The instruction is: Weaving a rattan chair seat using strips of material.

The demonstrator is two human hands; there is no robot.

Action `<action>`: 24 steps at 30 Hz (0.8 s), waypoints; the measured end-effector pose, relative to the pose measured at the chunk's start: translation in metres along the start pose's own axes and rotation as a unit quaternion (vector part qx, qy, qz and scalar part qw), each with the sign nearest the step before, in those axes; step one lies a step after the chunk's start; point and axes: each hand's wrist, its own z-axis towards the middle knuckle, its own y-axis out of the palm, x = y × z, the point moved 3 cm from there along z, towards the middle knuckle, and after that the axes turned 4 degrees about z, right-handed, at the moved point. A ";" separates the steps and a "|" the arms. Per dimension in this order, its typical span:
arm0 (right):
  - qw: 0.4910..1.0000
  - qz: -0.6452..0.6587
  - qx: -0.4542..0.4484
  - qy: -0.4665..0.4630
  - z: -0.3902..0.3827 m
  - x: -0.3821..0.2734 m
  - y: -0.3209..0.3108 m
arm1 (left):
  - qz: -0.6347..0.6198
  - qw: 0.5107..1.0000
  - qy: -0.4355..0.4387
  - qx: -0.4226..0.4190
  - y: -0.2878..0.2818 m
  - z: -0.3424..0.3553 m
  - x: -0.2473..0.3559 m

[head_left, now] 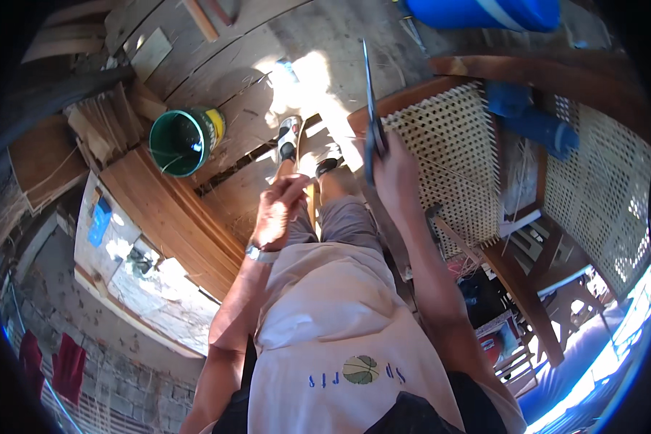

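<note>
My left hand [273, 213], with a watch on its wrist, is closed in a pinch above my knees. A thin pale strip [299, 145], like cane, runs up from its fingertips past my shoe. To the right, my right hand [396, 173] is raised and wrapped round dark-handled scissors [372, 108], their long narrow blades pointing away from me. The blades look closed together. Just beyond that hand is a wooden-framed panel of woven cane [445, 137].
A green bucket [175, 145] stands at left beside stacked wooden boards [163, 202]. At far right is another woven cane panel [597, 195], with wooden chair parts [521, 296] below it. A blue container [484, 11] lies at the top. Sunlight patches the plank floor [224, 65].
</note>
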 end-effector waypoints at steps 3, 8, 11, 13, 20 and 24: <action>0.975 -0.074 0.170 -0.126 0.084 -0.026 0.019 | 0.015 0.999 0.046 0.007 -0.011 -0.002 0.020; 0.983 -0.053 0.174 -0.007 0.154 -0.019 0.043 | 0.034 0.995 0.091 -0.028 -0.026 -0.010 0.048; 0.981 0.005 0.179 -0.071 0.152 -0.026 0.039 | 0.050 0.994 0.081 -0.044 -0.032 -0.014 0.060; 0.984 -0.054 0.131 -0.105 0.135 -0.040 0.030 | 0.098 0.988 0.106 -0.051 -0.028 -0.024 0.072; 0.972 -0.022 -0.209 -0.110 -0.018 -0.109 0.012 | 0.230 0.931 0.254 -0.128 -0.042 -0.026 0.069; 0.950 -0.038 -0.277 -0.140 -0.062 -0.075 0.041 | 0.250 0.927 0.261 -0.098 -0.038 -0.029 0.049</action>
